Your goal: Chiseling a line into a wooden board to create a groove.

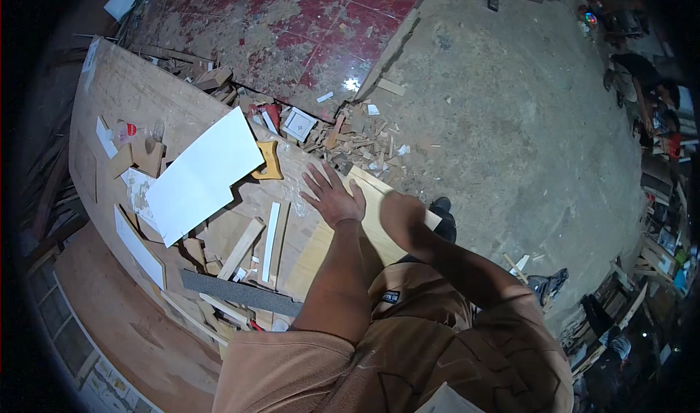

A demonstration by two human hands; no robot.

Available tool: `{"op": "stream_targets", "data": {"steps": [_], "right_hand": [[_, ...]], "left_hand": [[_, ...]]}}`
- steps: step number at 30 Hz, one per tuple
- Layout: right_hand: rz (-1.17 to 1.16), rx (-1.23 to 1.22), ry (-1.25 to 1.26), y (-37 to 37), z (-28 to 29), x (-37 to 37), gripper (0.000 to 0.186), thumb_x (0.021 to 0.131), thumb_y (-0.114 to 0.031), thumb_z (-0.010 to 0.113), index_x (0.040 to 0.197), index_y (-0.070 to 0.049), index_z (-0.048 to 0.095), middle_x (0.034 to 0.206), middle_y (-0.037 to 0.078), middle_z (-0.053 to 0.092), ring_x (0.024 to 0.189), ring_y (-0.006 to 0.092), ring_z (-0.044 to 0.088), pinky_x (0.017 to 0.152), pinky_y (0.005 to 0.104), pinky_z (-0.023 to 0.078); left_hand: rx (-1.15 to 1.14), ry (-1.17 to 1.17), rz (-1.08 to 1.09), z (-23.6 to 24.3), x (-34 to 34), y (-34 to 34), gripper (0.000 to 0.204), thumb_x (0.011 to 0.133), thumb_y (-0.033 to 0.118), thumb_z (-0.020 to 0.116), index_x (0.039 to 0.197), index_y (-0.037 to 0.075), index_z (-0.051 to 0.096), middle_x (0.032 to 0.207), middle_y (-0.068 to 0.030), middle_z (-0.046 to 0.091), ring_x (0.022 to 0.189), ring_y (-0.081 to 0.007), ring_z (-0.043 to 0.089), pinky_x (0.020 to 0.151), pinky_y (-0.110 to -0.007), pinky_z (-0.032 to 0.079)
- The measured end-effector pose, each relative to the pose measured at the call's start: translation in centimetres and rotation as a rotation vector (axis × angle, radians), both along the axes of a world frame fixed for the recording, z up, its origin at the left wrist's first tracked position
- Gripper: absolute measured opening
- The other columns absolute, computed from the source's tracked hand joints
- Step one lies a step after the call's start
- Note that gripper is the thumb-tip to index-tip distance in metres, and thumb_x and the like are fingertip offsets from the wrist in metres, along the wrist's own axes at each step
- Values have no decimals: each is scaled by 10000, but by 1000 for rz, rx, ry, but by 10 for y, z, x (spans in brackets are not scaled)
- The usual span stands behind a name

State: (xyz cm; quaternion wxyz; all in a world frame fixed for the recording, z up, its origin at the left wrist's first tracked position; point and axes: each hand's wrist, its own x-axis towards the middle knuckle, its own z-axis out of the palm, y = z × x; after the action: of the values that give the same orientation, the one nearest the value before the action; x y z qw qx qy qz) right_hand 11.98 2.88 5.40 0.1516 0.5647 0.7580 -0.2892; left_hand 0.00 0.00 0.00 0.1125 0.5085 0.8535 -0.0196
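Observation:
My left hand lies flat with fingers spread, across the edge of a pale wooden board and the workbench. Over the board's right part, my right hand is closed and slightly blurred; its fingers and anything in them are hidden from above. Beyond my left fingertips rests a handsaw's yellow handle, its blade hidden by a white panel. Left of the board lie a white-faced strip and a wooden strip.
A dark grey strip lies near my left forearm. Wood offcuts heap on the floor past the bench edge. Other wood pieces sit at the bench's left. Another person is at the far right, beside clutter.

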Motion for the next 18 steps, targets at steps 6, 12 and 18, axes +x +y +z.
{"op": "stream_targets", "data": {"steps": [6,12,18], "right_hand": [[76,121,55,-19,3,20,69,796,-119,588,771,-69,629,689,125,682,622,273,705,507,390,540],[30,-161,-142,-25,106,81,129,822,-113,572,913,-26,600,815,177,690,719,296,715,562,412,555],[235,27,-53,-27,33,50,139,850,-118,542,856,-13,632,838,198,698,722,333,716,620,443,571]], "left_hand": [[-45,8,-24,8,-3,-4,829,890,435,446,1563,58,142,1613,-251,72,1486,-457,34,1144,-671,20],[-55,-7,-5,7,-1,-1,823,890,429,454,1560,58,153,1614,-247,68,1487,-454,27,1142,-673,18],[-23,-50,4,7,0,1,821,884,426,468,1559,66,167,1618,-242,61,1490,-451,22,1143,-670,3]]}}
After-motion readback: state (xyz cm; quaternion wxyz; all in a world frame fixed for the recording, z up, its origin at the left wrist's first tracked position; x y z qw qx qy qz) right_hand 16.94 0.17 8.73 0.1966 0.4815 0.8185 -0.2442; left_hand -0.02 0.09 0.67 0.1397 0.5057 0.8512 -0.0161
